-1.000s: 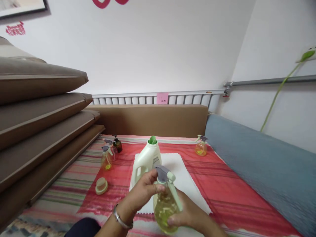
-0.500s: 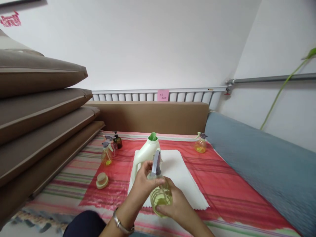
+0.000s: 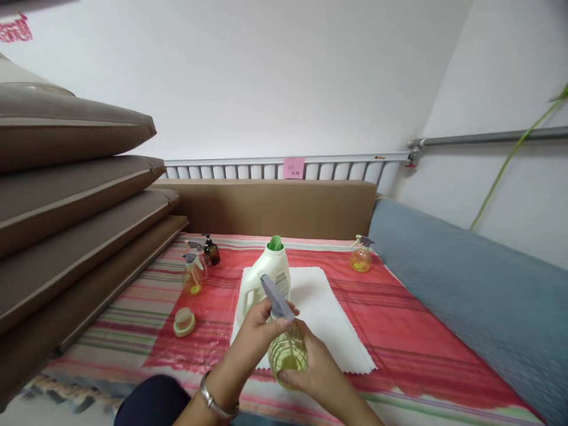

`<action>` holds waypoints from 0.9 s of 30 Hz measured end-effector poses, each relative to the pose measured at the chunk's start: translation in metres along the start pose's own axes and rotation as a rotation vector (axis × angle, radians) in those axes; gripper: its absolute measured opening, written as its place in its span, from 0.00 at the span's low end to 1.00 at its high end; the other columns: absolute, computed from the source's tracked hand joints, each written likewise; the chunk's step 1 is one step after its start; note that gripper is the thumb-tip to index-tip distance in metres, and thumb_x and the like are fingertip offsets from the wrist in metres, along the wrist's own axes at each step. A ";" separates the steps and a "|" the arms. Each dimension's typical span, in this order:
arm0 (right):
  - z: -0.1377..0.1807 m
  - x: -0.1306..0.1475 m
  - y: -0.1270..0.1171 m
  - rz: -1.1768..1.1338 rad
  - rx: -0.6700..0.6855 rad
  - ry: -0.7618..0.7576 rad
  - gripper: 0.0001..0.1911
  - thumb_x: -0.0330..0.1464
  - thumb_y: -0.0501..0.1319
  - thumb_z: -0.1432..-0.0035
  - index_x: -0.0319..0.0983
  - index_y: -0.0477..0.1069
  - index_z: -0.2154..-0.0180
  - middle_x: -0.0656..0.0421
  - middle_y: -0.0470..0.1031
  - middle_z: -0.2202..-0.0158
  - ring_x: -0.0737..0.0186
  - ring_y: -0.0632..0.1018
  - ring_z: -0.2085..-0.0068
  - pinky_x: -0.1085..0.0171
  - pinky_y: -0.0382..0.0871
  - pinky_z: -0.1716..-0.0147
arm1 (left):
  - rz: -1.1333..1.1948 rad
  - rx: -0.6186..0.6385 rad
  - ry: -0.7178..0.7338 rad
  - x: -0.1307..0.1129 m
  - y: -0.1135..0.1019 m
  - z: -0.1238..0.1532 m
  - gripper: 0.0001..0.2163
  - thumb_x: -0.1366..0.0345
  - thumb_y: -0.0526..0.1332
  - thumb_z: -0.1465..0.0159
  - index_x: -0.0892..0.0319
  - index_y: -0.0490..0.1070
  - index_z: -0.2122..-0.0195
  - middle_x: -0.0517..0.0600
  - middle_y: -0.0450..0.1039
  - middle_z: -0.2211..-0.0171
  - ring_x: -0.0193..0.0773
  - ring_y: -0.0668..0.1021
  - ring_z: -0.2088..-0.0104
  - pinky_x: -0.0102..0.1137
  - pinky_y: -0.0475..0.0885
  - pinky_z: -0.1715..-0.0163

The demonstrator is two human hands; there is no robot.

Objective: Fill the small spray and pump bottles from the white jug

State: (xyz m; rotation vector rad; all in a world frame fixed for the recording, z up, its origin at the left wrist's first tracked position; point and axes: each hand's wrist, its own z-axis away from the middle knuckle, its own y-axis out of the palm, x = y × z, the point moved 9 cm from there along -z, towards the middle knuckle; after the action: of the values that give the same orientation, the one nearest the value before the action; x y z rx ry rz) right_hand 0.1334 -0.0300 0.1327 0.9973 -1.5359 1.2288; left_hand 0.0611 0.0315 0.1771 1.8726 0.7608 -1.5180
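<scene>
Between my hands is a clear spray bottle (image 3: 288, 350) with a grey trigger head and some yellowish liquid inside. My left hand (image 3: 260, 331), a silver bracelet on its wrist, has its fingers closed round the neck and head. My right hand (image 3: 313, 361) is wrapped round the bottle's body from the right. Just behind them a white jug (image 3: 268, 266) with a side handle and green spout stands on a white scalloped mat (image 3: 331, 319). Its cap (image 3: 184, 322), or a similar pale lid, lies on the cloth to the left.
At the left stand more spray bottles (image 3: 193, 275) and a dark pump bottle (image 3: 212, 251). Another spray bottle (image 3: 361, 257) is at the back right. Stacked brown cushions (image 3: 84, 183) border the left, a blue padded side (image 3: 465, 278) the right, a brown panel (image 3: 275, 207) the back.
The trigger head has turned, its top now pointing to the upper left instead of nearly straight away. My left fingers have shifted round the neck. The right hand keeps its hold on the body.
</scene>
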 end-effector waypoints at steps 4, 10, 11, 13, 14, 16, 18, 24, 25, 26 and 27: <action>-0.003 0.001 0.003 -0.042 0.012 -0.004 0.37 0.24 0.64 0.62 0.41 0.57 0.48 0.59 0.74 0.59 0.58 0.76 0.62 0.63 0.69 0.64 | -0.083 -0.186 0.072 -0.008 -0.012 0.004 0.15 0.60 0.67 0.50 0.61 0.74 0.64 0.53 0.76 0.64 0.48 0.75 0.59 0.39 0.67 0.56; -0.004 -0.008 -0.002 -0.031 -0.038 0.007 0.37 0.25 0.65 0.62 0.40 0.57 0.48 0.58 0.73 0.57 0.57 0.75 0.60 0.62 0.69 0.61 | 0.034 0.027 0.048 -0.004 0.002 0.005 0.14 0.60 0.62 0.43 0.59 0.74 0.57 0.54 0.76 0.57 0.47 0.75 0.55 0.39 0.67 0.53; -0.004 -0.010 -0.001 -0.032 -0.039 0.013 0.36 0.25 0.65 0.62 0.41 0.57 0.48 0.58 0.73 0.58 0.58 0.76 0.61 0.62 0.69 0.61 | 0.022 -0.025 0.072 -0.003 -0.003 0.003 0.13 0.60 0.63 0.45 0.60 0.75 0.60 0.54 0.77 0.60 0.48 0.76 0.57 0.39 0.67 0.54; -0.005 -0.013 0.000 -0.036 -0.048 0.030 0.36 0.25 0.65 0.62 0.41 0.57 0.49 0.59 0.74 0.59 0.58 0.76 0.62 0.62 0.69 0.63 | -0.035 -0.185 0.149 -0.002 -0.014 0.001 0.11 0.63 0.66 0.48 0.61 0.75 0.64 0.54 0.77 0.62 0.48 0.76 0.58 0.39 0.66 0.53; -0.005 -0.013 0.001 -0.036 -0.056 0.035 0.36 0.25 0.65 0.62 0.41 0.58 0.49 0.59 0.74 0.60 0.58 0.76 0.62 0.62 0.69 0.63 | -0.045 -0.248 0.172 0.000 -0.018 0.001 0.12 0.64 0.66 0.48 0.61 0.74 0.63 0.54 0.77 0.62 0.48 0.75 0.57 0.39 0.66 0.53; -0.006 -0.013 0.001 -0.029 -0.061 0.037 0.35 0.25 0.65 0.62 0.41 0.58 0.49 0.58 0.74 0.59 0.57 0.76 0.61 0.62 0.69 0.61 | 0.005 -0.269 0.152 0.007 -0.016 -0.002 0.12 0.64 0.66 0.48 0.61 0.73 0.62 0.54 0.77 0.61 0.48 0.76 0.57 0.39 0.66 0.54; -0.006 -0.013 0.001 -0.010 -0.057 0.053 0.36 0.25 0.65 0.63 0.41 0.58 0.49 0.58 0.74 0.58 0.57 0.76 0.59 0.61 0.68 0.60 | 0.088 -0.208 0.103 0.009 -0.010 -0.004 0.12 0.63 0.66 0.47 0.61 0.73 0.63 0.54 0.77 0.64 0.46 0.76 0.60 0.38 0.68 0.56; -0.002 -0.020 -0.001 0.036 -0.053 0.104 0.36 0.26 0.65 0.64 0.40 0.60 0.49 0.58 0.73 0.60 0.56 0.74 0.60 0.61 0.67 0.60 | 0.220 -0.265 0.269 -0.042 -0.023 -0.003 0.07 0.63 0.65 0.45 0.60 0.73 0.68 0.48 0.75 0.68 0.38 0.75 0.63 0.32 0.67 0.57; -0.002 -0.021 0.000 0.028 -0.046 0.097 0.36 0.26 0.64 0.63 0.40 0.60 0.48 0.58 0.73 0.60 0.56 0.74 0.60 0.61 0.67 0.61 | 0.264 -0.271 0.282 -0.047 -0.025 -0.004 0.07 0.63 0.64 0.45 0.59 0.72 0.68 0.47 0.75 0.69 0.37 0.75 0.64 0.32 0.67 0.58; -0.001 -0.022 0.001 0.021 -0.044 0.091 0.36 0.26 0.64 0.63 0.40 0.60 0.48 0.58 0.73 0.60 0.56 0.74 0.61 0.61 0.67 0.61 | 0.306 -0.283 0.287 -0.051 -0.027 -0.005 0.07 0.63 0.64 0.45 0.59 0.71 0.68 0.46 0.74 0.69 0.36 0.75 0.66 0.32 0.67 0.59; -0.001 -0.023 0.001 0.014 -0.044 0.088 0.36 0.26 0.64 0.64 0.39 0.60 0.48 0.58 0.73 0.60 0.56 0.74 0.61 0.61 0.67 0.61 | 0.333 -0.304 0.287 -0.051 -0.029 -0.005 0.06 0.63 0.64 0.46 0.58 0.70 0.69 0.46 0.73 0.71 0.35 0.75 0.68 0.32 0.68 0.61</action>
State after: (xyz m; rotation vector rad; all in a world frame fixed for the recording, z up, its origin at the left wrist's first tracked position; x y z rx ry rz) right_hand 0.1388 -0.0274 0.1104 0.8939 -1.4975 1.2272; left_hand 0.0335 0.0516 0.2254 1.8882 0.7149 -0.8881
